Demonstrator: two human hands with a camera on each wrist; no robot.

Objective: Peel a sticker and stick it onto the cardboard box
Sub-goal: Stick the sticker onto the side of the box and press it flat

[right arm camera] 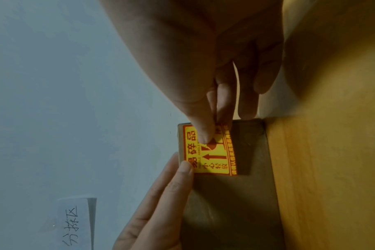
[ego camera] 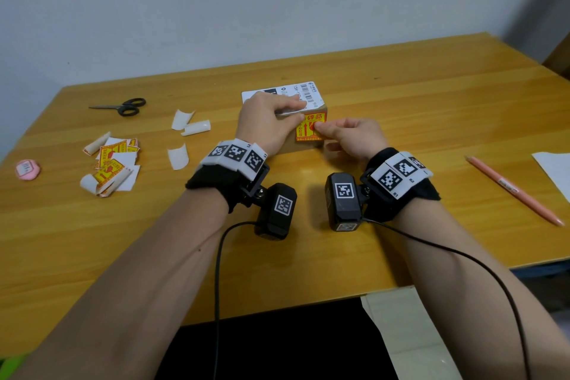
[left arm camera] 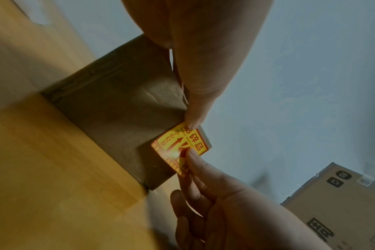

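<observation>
A small cardboard box (ego camera: 303, 147) stands on the middle of the wooden table, with a white shipping label (ego camera: 308, 95) on top. On its front face lies a yellow and red fragile sticker (ego camera: 307, 128). My left hand (ego camera: 296, 112) lies over the box top, and its thumb (left arm camera: 195, 118) presses the sticker's upper left corner. My right hand (ego camera: 322, 130) pinches the sticker's right edge between thumb (right arm camera: 203, 133) and forefinger. In the left wrist view the sticker (left arm camera: 173, 143) stands slightly off the box (left arm camera: 118, 104) on that side.
Black scissors (ego camera: 123, 106), curled white backing papers (ego camera: 191, 123) and a pile of stickers (ego camera: 112, 163) lie at the left. A pink round object (ego camera: 27, 169) sits at the far left. At the right lie a pink pen (ego camera: 512, 190) and white paper (ego camera: 555, 170).
</observation>
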